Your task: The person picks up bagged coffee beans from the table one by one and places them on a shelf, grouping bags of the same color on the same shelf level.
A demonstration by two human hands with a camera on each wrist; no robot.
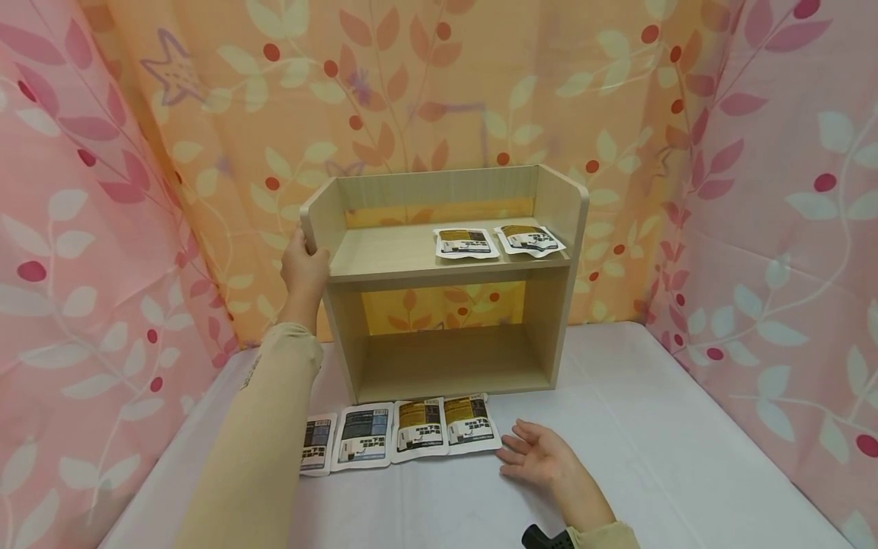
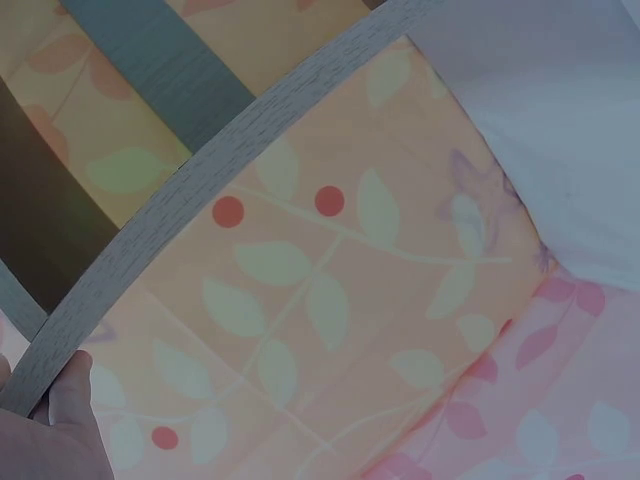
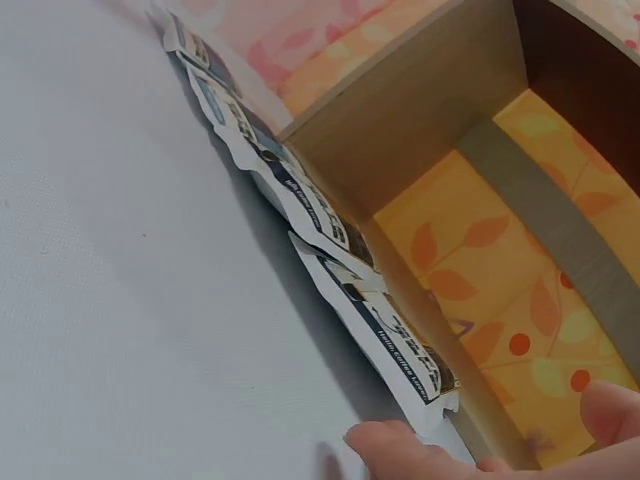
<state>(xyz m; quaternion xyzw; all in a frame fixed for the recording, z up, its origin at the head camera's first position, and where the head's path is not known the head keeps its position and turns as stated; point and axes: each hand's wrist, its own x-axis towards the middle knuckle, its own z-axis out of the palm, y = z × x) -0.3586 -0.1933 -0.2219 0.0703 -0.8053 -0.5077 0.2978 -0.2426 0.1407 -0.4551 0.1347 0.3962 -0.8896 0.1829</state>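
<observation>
A: Wooden shelf unit (image 1: 446,282) stands on the white-covered table (image 1: 686,442), back against the orange leaf-print curtain (image 1: 425,84). Four sachets in a row (image 1: 401,435) lie flat on the table just in front of the shelf's base, edges overlapping.

B: Hands relative to the shelf?

A: Left hand (image 1: 304,267) is up at the shelf's left side panel, fingers curled round its front edge at the level of the upper board. The left wrist view confirms a thumb (image 2: 75,385) against that rounded edge. Right hand (image 1: 542,454) lies on the table in front of the shelf's right end, fingers relaxed and spread, gripping nothing.

B: Contact with the sachets?

A: Right fingertips (image 3: 385,440) sit just beside the rightmost sachet (image 1: 469,423); actual touch can't be told.

B: Anything on the shelf itself?

A: Two more sachets (image 1: 497,242) side by side on the upper board, toward its right end. Pink curtains (image 1: 789,229) flank the shelf.
</observation>
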